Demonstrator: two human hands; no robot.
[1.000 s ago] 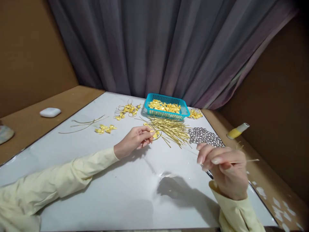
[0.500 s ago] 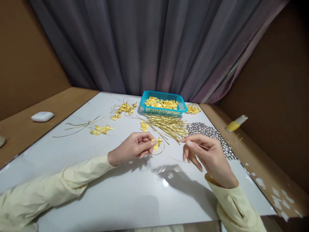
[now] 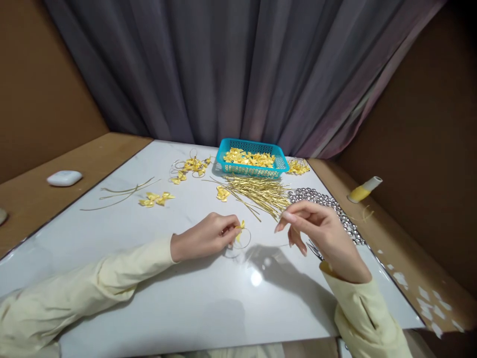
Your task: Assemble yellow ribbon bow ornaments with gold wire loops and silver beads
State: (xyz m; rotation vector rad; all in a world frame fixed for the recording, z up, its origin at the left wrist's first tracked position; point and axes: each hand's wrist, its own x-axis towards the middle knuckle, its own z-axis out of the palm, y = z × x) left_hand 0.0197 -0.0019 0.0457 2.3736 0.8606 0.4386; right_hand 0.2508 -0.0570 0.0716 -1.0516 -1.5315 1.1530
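Yellow bow (image 3: 242, 226) was pinched in the left hand (image 3: 208, 237), fingertips closed on it, its loop (image 3: 250, 239) sticking out to the side, low over the table (image 3: 179, 303). Right hand (image 3: 322, 228) hung near the gold wires (image 3: 263, 193), thumb and forefinger almost together, honestly couldn't tell if they had anything. Beads (image 3: 311, 196) lay just past it, basket (image 3: 252, 170) further back.
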